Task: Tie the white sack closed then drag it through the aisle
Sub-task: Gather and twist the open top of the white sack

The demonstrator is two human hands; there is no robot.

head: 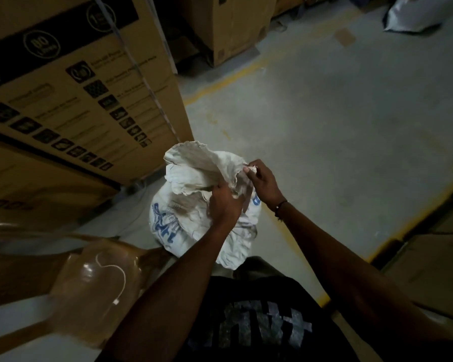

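Note:
The white sack [183,218] with blue print stands upright on the floor in front of me, its loose mouth fabric bunched and flaring upward. My left hand [224,202] grips the gathered neck of the sack from the near side. My right hand [262,182] pinches a corner of the mouth fabric between thumb and fingers, just right of the left hand. A dark bracelet sits on the right wrist. No tie string is visible.
A tall printed cardboard box [89,95] stands close on the left. More cartons [230,30] line the back. A concrete aisle [338,121] with yellow lines runs ahead and right. Another white sack [419,14] lies far right. Boxes [429,259] flank the right.

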